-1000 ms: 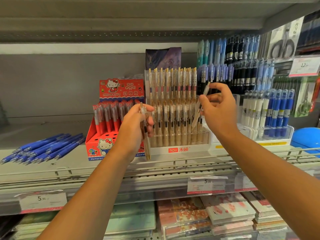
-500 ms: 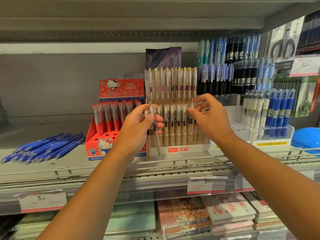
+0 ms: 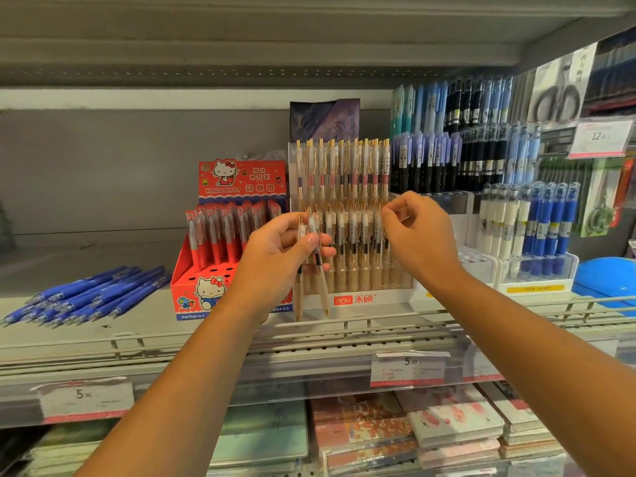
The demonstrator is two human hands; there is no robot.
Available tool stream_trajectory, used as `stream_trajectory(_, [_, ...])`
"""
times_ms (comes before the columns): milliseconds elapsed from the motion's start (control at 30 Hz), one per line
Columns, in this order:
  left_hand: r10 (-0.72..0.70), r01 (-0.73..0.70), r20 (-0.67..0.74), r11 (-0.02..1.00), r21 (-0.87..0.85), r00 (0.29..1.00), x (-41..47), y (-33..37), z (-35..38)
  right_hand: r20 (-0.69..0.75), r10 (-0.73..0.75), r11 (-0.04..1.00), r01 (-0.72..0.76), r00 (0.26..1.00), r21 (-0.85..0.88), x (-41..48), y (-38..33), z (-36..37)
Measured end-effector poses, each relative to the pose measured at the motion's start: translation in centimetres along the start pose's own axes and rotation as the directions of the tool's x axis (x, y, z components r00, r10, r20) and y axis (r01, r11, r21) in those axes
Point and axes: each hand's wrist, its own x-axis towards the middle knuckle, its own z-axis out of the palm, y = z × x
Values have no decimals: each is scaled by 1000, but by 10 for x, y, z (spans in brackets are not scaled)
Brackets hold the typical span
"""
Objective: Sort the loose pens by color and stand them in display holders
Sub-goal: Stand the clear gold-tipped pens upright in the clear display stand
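Stationery aisle, grey metal shelf (image 3: 103, 256) with a wire front rail (image 3: 378, 325); lower shelf holds stacked notebooks (image 3: 454, 418)

Task item: retractable pens with a clear upper barrel, gold clip and push button, dark ink core, beige grip and gold tip. Two pens (image 3: 318, 266) are in the left hand (image 3: 275, 259), thumb and fingers closed round them. They point tips down and hang in front of the left end of the hesu display holder (image 3: 354, 299).

Holder is white with two tiers, both packed with upright pens (image 3: 358, 242) of the same make. Back tier shows pink and dark cores, front tier dark. Count per tier not readable.

Right hand (image 3: 420, 246) is at the tops of the front tier, right end. Its fingers are curled, thumb and forefinger close together. Blur there: cannot tell whether it pinches a pen.

Counts:
- 2 pens in hand
- 1 heap of loose blue pens (image 3: 89, 294) lying flat at shelf left, more than ten
- 1 red Hello Kitty box (image 3: 241, 180) of red pens (image 3: 220, 232), just left of the holder
- 1 clear holder (image 3: 537, 266) at right with white and blue pens (image 3: 530, 222)
- 3 price tags (image 3: 409, 368), reading 5.00, 5.90, 12
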Motion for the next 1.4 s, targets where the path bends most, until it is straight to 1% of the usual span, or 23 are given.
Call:
stream_trajectory(100, [5,-5,2,1000,10,1000,0,0,0,-84,-50,998,54,995,45,-3,-10,-1])
stream_trajectory(167, [10,-10,0,1000,2,1000,1,-1,0,-69,-99,988,106,993,113,-5,-21,-2])
stream_trajectory(200, [15,-15,-1,1000,-1,1000,1,-1,0,-19,-126,979,127,992,157,-6,-28,-1])
stream_trajectory(267, [38,-38,0,999,11,999,1,-1,0,166,-169,963,127,972,236,-11,-40,2])
stream_trajectory(333, [75,-75,-1,996,47,997,1,-1,0,375,-204,956,101,904,276,-18,-50,7])
stream_trajectory(367, [84,-84,-2,995,50,996,1,-1,-1,437,-224,953,102,871,284,-20,-53,9])
stream_trajectory(400, [84,-83,-3,996,43,996,1,-1,-1,459,-237,952,109,856,287,-22,-54,12])
stream_trajectory(533, [87,-87,-6,995,42,996,1,-1,-2,407,-207,951,86,890,297,-21,-57,14])
stream_trajectory(667, [79,-79,7,996,46,997,0,-1,-2,388,-169,958,59,906,279,-18,-51,13])
stream_trajectory(733, [59,-59,24,998,13,998,0,-1,-2,361,-158,956,51,919,289,-17,-48,12])
stream_trajectory(833, [41,-40,50,999,-21,998,1,-1,-1,334,-130,926,-5,934,376,-15,-44,10])
stream_trajectory(933, [40,-36,38,996,-84,998,2,-2,-1,325,-65,845,-122,943,521,-12,-37,6])
stream_trajectory(1000, [45,-44,13,995,-84,999,2,-3,-1,307,-29,811,-157,951,563,-6,-31,0])
stream_trajectory(1133, [81,-80,-42,997,16,996,3,-3,-2,188,46,800,-149,981,581,7,-18,-15])
stream_trajectory(1200, [85,-80,-61,994,76,995,3,-5,-4,135,75,816,-138,988,561,12,-12,-19])
stream_trajectory(1267, [58,-50,-76,993,105,995,4,-7,-5,87,100,843,-131,991,522,16,-5,-22])
stream_trajectory(1333, [13,-7,-79,997,81,997,5,-7,-5,45,121,861,-127,992,493,18,0,-23])
stream_trajectory(1400, [-19,19,-82,1000,5,996,6,-6,-4,8,142,869,-129,990,478,20,5,-24])
